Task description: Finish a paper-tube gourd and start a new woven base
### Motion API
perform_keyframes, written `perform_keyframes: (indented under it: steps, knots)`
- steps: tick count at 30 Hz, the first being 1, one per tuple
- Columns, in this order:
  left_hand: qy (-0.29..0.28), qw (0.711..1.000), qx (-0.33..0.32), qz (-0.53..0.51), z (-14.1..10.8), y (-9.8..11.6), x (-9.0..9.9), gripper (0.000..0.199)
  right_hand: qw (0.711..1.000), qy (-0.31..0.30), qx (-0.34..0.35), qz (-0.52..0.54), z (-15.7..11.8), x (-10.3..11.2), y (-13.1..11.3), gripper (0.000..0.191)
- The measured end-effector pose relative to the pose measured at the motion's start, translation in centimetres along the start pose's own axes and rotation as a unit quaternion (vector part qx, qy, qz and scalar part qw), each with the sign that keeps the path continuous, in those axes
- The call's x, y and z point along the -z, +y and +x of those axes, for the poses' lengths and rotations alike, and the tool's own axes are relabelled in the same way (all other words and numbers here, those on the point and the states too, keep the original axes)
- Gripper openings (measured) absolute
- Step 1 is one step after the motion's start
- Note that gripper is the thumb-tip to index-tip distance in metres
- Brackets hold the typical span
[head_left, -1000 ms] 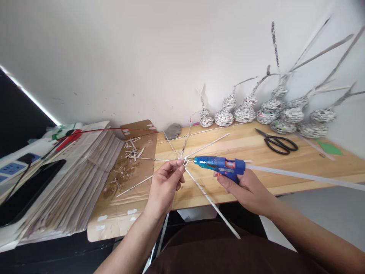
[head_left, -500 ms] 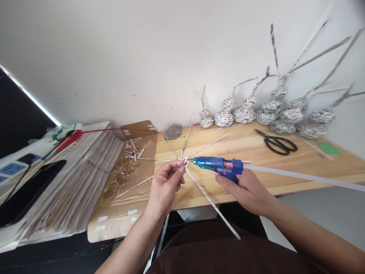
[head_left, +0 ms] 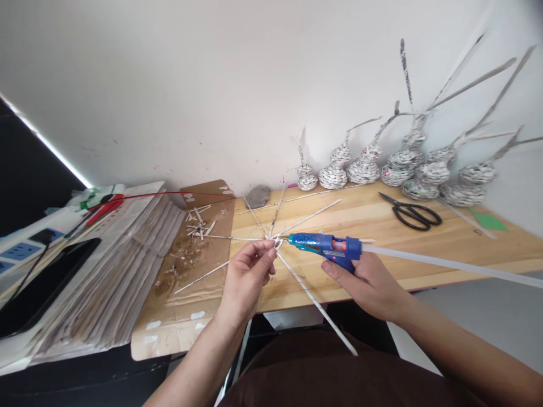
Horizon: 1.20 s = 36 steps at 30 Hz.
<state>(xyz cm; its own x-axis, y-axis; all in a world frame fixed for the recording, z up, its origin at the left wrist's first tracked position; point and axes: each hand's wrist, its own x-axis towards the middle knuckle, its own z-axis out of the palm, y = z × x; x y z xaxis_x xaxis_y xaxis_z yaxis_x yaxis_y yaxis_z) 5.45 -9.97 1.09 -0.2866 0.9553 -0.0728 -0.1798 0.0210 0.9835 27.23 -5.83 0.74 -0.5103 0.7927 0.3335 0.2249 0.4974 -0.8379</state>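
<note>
My left hand (head_left: 253,265) pinches a rolled newspaper stick close to the hub where several paper sticks (head_left: 311,297) cross like spokes. The fingers partly cover that hub. In my right hand (head_left: 373,282) is a blue hot glue gun (head_left: 324,246), gripped by its handle. Its nozzle points left, at the crossing beside my left fingertips; whether it touches the paper I cannot tell. A long translucent glue stick (head_left: 449,263) sticks out from the gun's rear.
Black scissors (head_left: 413,212) lie on the wooden board (head_left: 369,209). Woven paper gourds (head_left: 333,175) line the wall. A grey stone (head_left: 257,196) sits behind. Left are cardboard (head_left: 199,294) with paper scraps, a newspaper stack (head_left: 123,271), a phone (head_left: 51,282) and a power strip (head_left: 23,251).
</note>
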Motion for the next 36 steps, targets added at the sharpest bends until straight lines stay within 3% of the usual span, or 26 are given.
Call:
perform_keyframes:
  steps: [7,21,24,27,31,36]
  knots:
    - [-0.005,1.000,0.000,-0.001,0.1,-0.1,0.1,0.029,1.000,-0.011,-0.004,-0.017,0.0,0.0,-0.2,0.030]
    - [-0.010,1.000,0.005,0.009,0.2,-0.4,0.4,0.030,1.000,0.005,-0.014,-0.017,-0.1,-0.1,0.2,0.020]
    - [-0.017,1.000,0.004,0.011,0.2,-0.5,0.5,0.028,0.999,0.007,-0.033,-0.003,0.0,-0.3,0.6,0.021]
    - [-0.016,1.000,0.002,0.009,0.1,-0.5,0.5,0.028,0.993,0.027,-0.087,0.076,0.6,-0.8,1.0,0.026]
    - [-0.019,1.000,-0.003,0.006,0.0,-0.4,0.6,0.027,0.950,0.068,-0.171,0.254,1.8,-1.3,1.9,0.035]
    - [-0.023,1.000,-0.008,0.004,-0.1,-0.2,0.7,0.027,0.848,0.056,-0.275,0.449,2.7,-1.5,2.8,0.035]
